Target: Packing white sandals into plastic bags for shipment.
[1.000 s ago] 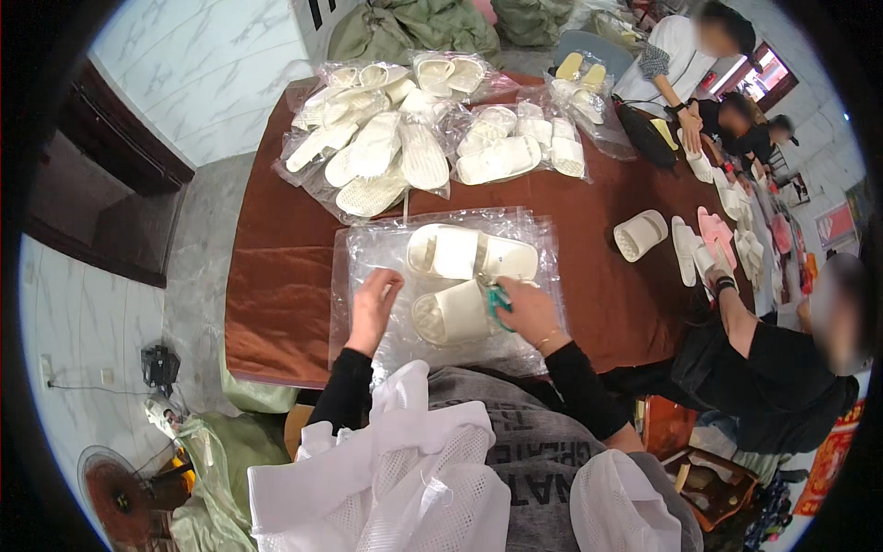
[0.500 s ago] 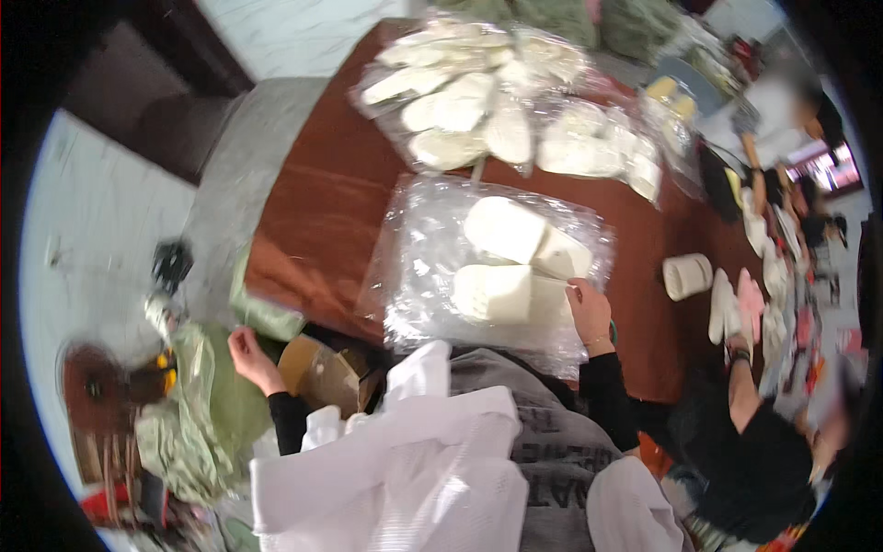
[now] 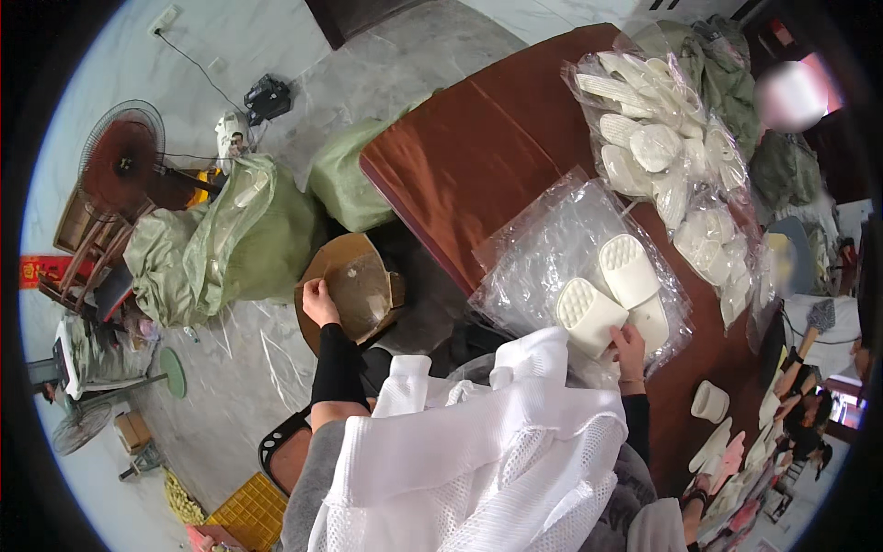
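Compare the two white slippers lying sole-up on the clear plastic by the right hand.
The nearer slipper touches the right hand; the farther slipper lies beyond it, untouched. The nearer slipper shows as a short, blocky shape with a thick side edge; the farther slipper looks longer and flatter. The nearer one points toward the table's edge, the farther one more across the table. Both are white, ridged soles up, resting on the clear plastic bags.

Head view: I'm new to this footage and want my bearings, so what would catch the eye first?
White slippers lie on clear plastic bags on the brown table, the right hand touching one. The left hand reaches off the table's left side to a round brown stool. Green sacks and a red fan fill the floor at left, and a heap of bagged slippers lies on the table's far end.
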`<act>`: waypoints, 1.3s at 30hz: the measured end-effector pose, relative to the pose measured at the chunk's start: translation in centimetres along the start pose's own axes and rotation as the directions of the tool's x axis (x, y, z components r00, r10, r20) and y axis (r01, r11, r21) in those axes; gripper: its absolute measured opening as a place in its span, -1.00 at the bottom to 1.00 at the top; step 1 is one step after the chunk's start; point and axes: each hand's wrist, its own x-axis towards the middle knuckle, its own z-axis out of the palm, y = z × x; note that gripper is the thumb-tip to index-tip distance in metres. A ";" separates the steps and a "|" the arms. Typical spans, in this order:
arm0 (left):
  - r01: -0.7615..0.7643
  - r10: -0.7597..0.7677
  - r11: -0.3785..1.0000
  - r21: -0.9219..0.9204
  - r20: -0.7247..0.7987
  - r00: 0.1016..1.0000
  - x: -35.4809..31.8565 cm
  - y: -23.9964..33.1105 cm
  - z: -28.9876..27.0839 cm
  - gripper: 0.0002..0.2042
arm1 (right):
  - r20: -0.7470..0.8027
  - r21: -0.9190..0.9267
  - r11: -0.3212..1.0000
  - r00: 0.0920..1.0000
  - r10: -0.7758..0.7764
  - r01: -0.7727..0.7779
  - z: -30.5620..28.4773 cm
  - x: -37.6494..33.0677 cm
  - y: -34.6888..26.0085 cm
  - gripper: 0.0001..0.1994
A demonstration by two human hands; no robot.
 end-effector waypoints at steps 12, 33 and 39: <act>-0.627 0.921 0.388 -0.675 0.252 0.298 -12.9 36.4 6.0 -0.70 | -0.193 -0.012 0.989 0.971 -0.144 0.144 -1.6 -5.1 -6.9 -0.74; -0.823 0.799 0.100 -0.559 0.538 -0.268 -23.9 34.0 21.5 -0.35 | 0.541 -0.712 0.124 0.652 -0.532 0.692 -8.5 0.5 -7.4 -0.83; -0.778 0.758 0.233 -0.583 0.611 -0.231 -23.7 34.1 21.4 -0.32 | 0.472 -0.781 0.270 0.816 -0.334 0.563 -6.7 1.6 -7.8 -0.79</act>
